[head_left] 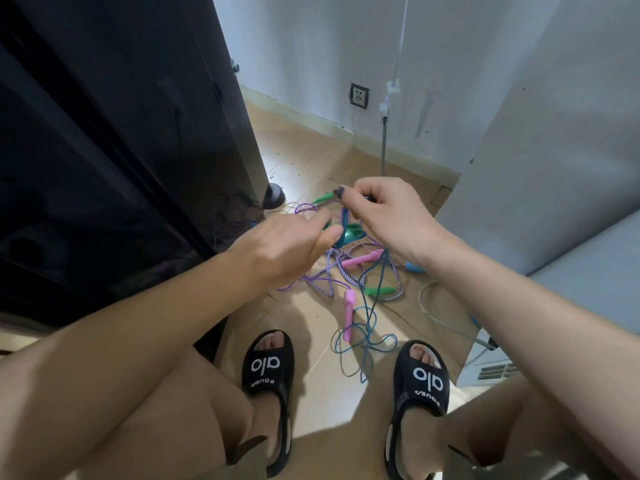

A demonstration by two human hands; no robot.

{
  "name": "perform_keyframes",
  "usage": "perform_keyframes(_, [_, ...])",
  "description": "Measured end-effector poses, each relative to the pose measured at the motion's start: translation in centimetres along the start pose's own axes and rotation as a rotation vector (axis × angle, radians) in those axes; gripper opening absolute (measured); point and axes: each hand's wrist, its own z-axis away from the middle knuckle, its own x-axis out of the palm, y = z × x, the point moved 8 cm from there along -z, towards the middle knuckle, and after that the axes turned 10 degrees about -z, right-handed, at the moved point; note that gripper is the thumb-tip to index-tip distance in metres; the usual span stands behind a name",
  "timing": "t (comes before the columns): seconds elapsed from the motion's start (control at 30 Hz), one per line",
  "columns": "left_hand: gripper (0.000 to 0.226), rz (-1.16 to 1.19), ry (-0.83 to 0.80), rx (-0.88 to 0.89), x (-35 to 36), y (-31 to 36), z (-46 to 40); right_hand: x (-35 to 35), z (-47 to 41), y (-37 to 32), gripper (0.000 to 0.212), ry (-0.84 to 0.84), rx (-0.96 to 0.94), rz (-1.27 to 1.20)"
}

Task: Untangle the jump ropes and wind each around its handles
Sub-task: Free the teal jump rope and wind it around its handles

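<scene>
Pink handles (349, 318) x2 (green handles (380, 291) x3).

A room in a home, seen from above by a seated person in black slide sandals (268, 372). Tan floor tiles (311, 403) meet a white painted wall (311, 46) with a pale baseboard (408, 155). A wall socket (359, 95) sits low, beyond the fingers. A tall, glossy black cabinet (114, 133) stands to their left.
</scene>
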Motion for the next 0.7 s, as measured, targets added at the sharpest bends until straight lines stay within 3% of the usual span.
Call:
perform_keyframes(0.1, [0.056,-0.035,0.061,0.045,-0.9,1.1,0.6,0.6,-0.4,0.7,0.05,-0.105,0.061,-0.066])
perform_keyframes(0.2, [0.074,-0.187,0.105,0.137,-0.6,2.1,0.7,1.5,-0.2,0.6,0.048,-0.231,0.09,-0.118])
perform_keyframes(0.3, [0.068,-0.264,0.003,0.135,-0.1,2.8,0.8,1.8,-0.2,-0.2,0.045,-0.256,0.045,-0.118])
perform_keyframes(0.43, [0.07,-0.11,-0.012,0.091,-1.4,2.7,0.8,1.4,-0.3,1.4,0.049,-0.247,0.152,-0.214])
perform_keyframes(0.5, [0.081,0.009,-0.006,0.067,-2.2,2.4,1.2,2.2,-0.2,2.8,0.045,-0.312,0.243,-0.286])
perform_keyframes(0.57, [0.073,0.092,-0.07,0.051,-2.4,2.4,1.6,3.7,0.5,3.5,0.044,-0.45,0.329,-0.301])
perform_keyframes(0.63, [0.063,0.147,-0.124,0.057,-2.2,2.5,1.9,4.8,1.3,3.9,0.066,-0.543,0.394,-0.311])
perform_keyframes(0.7, [0.062,0.155,-0.122,0.059,-1.9,2.3,1.8,4.8,1.3,3.8,0.067,-0.522,0.376,-0.311])
